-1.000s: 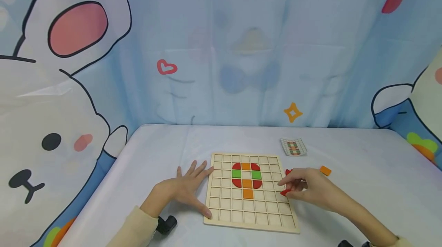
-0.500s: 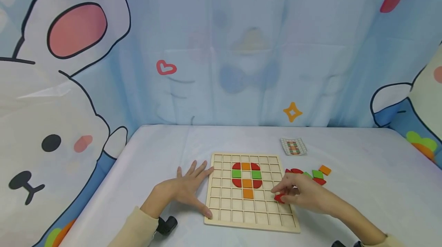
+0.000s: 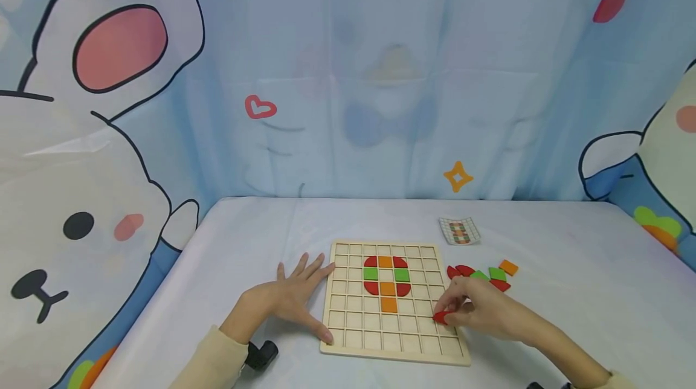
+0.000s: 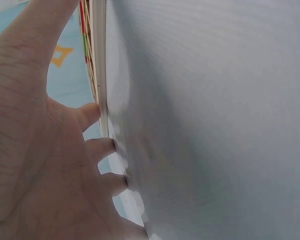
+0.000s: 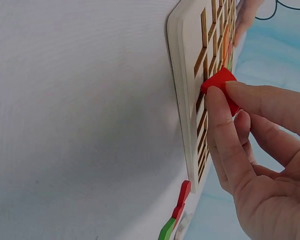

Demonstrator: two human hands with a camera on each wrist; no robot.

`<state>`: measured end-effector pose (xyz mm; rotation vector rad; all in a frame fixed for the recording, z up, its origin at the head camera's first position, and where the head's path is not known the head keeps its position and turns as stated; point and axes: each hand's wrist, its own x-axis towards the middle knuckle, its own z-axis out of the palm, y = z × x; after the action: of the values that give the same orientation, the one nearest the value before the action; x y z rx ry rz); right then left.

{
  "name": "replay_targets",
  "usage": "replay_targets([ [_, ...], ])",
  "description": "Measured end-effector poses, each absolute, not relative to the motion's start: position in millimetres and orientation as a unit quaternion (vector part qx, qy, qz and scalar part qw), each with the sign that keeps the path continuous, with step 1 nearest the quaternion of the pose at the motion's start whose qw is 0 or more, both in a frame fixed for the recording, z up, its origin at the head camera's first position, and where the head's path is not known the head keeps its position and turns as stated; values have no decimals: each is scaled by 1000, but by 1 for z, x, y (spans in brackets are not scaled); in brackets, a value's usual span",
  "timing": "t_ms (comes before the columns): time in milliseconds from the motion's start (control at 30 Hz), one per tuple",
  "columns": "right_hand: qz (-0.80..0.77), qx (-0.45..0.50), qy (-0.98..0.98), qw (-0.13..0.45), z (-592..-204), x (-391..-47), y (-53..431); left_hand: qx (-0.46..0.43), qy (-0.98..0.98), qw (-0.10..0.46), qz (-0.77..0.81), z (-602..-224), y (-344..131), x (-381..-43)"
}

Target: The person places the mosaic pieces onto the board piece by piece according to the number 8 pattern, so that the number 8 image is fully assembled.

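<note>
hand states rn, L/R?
Left hand: open, fingers spread at the board's left edge.
Right hand: closed, pinching a red piece.

The left sleeve (image 3: 213,357) is plain pale beige, with a stubby black camera (image 3: 263,354) at its cuff. The right sleeve (image 3: 614,382) matches, black gear (image 3: 535,386) showing nearby.

Blue curtain (image 3: 489,99), large printed animal (image 3: 98,171), 1 orange star (image 3: 451,176), white tablecloth (image 3: 272,226)

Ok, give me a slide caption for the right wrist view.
The right grip pinches a red piece at the gridded wooden board, other red and green pieces nearby.
</note>
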<state>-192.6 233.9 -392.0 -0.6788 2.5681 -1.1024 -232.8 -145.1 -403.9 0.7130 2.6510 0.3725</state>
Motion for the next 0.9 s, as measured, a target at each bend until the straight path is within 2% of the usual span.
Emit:
replay_targets([
  [233, -381, -255, 881, 118, -392, -193, 232, 250, 941, 186, 136, -401, -143, -230],
  [500, -376, -283, 880, 73, -394, -192, 231, 250, 941, 187, 134, -400, -143, -230],
  [900, -376, -247, 888, 97, -392, -188, 231, 250, 940, 186, 136, -404, -144, -232],
])
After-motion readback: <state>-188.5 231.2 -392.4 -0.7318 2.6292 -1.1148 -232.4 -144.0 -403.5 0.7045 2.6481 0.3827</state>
